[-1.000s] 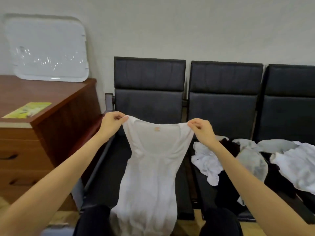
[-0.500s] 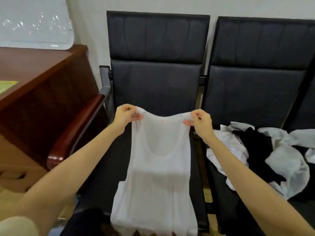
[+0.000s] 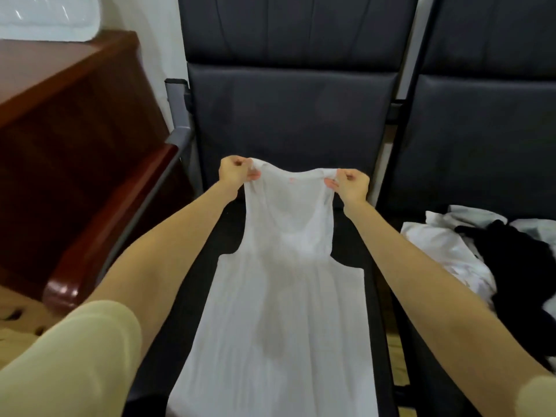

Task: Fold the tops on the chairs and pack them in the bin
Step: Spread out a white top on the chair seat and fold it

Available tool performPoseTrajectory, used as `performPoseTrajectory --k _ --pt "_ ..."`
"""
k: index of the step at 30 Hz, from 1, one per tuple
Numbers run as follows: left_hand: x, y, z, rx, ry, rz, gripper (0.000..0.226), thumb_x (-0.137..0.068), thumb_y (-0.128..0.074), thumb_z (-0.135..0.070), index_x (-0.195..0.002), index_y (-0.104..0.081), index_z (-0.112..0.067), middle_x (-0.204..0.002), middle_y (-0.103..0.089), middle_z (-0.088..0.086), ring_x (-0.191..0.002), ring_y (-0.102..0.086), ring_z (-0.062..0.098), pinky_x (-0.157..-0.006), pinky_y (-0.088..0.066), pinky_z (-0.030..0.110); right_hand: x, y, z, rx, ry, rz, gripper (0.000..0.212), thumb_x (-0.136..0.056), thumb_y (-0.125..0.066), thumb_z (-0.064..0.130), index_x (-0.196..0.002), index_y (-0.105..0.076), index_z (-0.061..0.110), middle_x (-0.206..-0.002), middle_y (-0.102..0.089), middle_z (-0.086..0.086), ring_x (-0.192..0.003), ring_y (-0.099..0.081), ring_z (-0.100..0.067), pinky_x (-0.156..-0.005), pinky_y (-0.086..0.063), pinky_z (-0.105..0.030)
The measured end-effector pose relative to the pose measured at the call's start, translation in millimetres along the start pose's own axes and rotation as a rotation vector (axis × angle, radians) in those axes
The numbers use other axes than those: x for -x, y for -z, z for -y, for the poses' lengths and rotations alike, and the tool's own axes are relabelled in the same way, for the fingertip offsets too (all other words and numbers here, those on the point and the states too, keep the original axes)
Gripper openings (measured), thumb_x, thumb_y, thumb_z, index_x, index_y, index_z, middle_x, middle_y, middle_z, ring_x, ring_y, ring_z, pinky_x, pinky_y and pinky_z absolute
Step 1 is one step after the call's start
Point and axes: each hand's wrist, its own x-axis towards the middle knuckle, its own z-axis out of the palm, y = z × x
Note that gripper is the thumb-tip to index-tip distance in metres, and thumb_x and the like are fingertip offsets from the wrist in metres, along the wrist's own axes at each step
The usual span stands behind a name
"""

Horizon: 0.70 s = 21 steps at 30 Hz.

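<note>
While both hands pinch the straps, left hand point(image 3: 235, 173) and right hand point(image 3: 350, 182), I see in the head view the thin white sleeveless top point(image 3: 281, 299) now lowered flat onto the dark padded chair seat point(image 3: 352, 254); it hung higher a second ago. Ready for folding, I'd say. No bin visible.

tank top point(image 3: 282, 296) on left chair point(image 3: 288, 115) seat | clothes pile point(image 3: 469, 254) on right chair point(image 3: 487, 121) | wooden cabinet point(image 3: 69, 139) left of chairs

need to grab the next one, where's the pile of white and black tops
In the head view, the pile of white and black tops lies at the right edge on the second dark padded chair seat, right of the right hand.
</note>
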Motion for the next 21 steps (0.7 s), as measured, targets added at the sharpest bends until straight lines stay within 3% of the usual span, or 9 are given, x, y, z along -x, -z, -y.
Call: performPoseTrajectory --k 2,5,8,10,12,14,16,18,21 --pt "4 1 32 -0.066 0.063 0.056 0.009 -0.095 -0.055 -0.004 -0.104 -0.059 -0.005 -0.109 -0.064 0.016 -0.081 -0.07 0.025 -0.073 -0.058 0.032 2 4 -27 0.031 -0.114 0.058 0.011 -0.093 -0.06 0.007 -0.103 -0.063 0.008 -0.103 -0.063 -0.008 -0.101 -0.064 -0.031 -0.089 -0.056 -0.044" --pt "21 20 69 -0.228 0.058 0.123 0.035 -0.095 -0.057 -0.006 -0.129 -0.05 -0.002 -0.115 -0.059 0.016 -0.094 -0.063 0.026 -0.078 -0.054 0.034 20 26 -54 0.202 -0.131 0.146 0.036 -0.093 -0.06 0.006 -0.127 -0.051 0.005 -0.122 -0.055 -0.015 -0.105 -0.062 -0.032 -0.089 -0.055 -0.043" --pt "44 51 96 -0.56 -0.062 0.138 0.032 -0.092 -0.063 -0.014 -0.121 -0.058 -0.002 -0.113 -0.064 0.014 -0.103 -0.062 0.026 -0.089 -0.049 0.034 46 62 -72 0.408 -0.019 0.15 0.032 -0.091 -0.062 0.007 -0.122 -0.055 0.004 -0.117 -0.059 -0.016 -0.102 -0.062 -0.028 -0.09 -0.053 -0.039" --pt "62 70 108 -0.722 -0.1 0.167 0.031 -0.092 -0.064 -0.023 -0.116 -0.062 -0.005 -0.11 -0.066 0.01 -0.101 -0.062 0.022 -0.085 -0.046 0.028 62 85 -82 0.559 0.022 0.145 0.03 -0.09 -0.064 0.009 -0.119 -0.058 0.001 -0.113 -0.061 -0.017 -0.092 -0.059 -0.022 -0.083 -0.048 -0.029" --pt "79 86 119 -0.829 -0.097 0.231 0.033 -0.09 -0.066 -0.035 -0.109 -0.066 -0.008 -0.102 -0.067 0.005 -0.091 -0.062 0.017 -0.077 -0.046 0.026 76 101 -93 0.717 0.047 0.174 0.035 -0.088 -0.069 0.015 -0.118 -0.059 0.001 -0.111 -0.061 -0.019 -0.087 -0.057 -0.021 -0.078 -0.044 -0.027" --pt "90 98 130 -0.893 -0.083 0.316 0.034 -0.084 -0.068 -0.045 -0.098 -0.068 -0.013 -0.092 -0.065 0.001 -0.084 -0.061 0.016 -0.071 -0.048 0.026 88 108 -103 0.847 0.026 0.223 0.043 -0.085 -0.073 0.025 -0.119 -0.059 0.003 -0.115 -0.057 -0.02 -0.097 -0.058 -0.027 -0.084 -0.046 -0.031" --pt "98 106 141 -0.972 -0.069 0.37 0.035 -0.079 -0.072 -0.05 -0.1 -0.063 -0.022 -0.101 -0.055 0.0 -0.094 -0.055 0.018 -0.08 -0.048 0.028 98 108 -107 0.937 -0.016 0.276 0.047 -0.085 -0.073 0.03 -0.121 -0.056 0.005 -0.123 -0.049 -0.018 -0.113 -0.049 -0.033 -0.093 -0.041 -0.032" --pt "103 107 149 -1.008 -0.077 0.376 0.029 -0.079 -0.074 -0.044 -0.097 -0.059 -0.028 -0.11 -0.046 -0.001 -0.103 -0.046 0.019 -0.092 -0.046 0.033 105 103 -111 0.986 -0.023 0.301 0.042 -0.086 -0.071 0.03 -0.117 -0.056 0.006 -0.124 -0.042 -0.016 -0.117 -0.043 -0.032 -0.093 -0.037 -0.029" --pt "108 101 148 -0.809 -0.101 0.308 0.014 -0.086 -0.07 -0.023 -0.086 -0.056 -0.018 -0.097 -0.053 0.002 -0.093 -0.053 0.021 -0.08 -0.047 0.032 109 97 -110 1.05 0.034 0.333 0.026 -0.092 -0.064 0.025 -0.106 -0.055 0.006 -0.114 -0.047 -0.014 -0.104 -0.048 -0.029 -0.083 -0.041 -0.029"
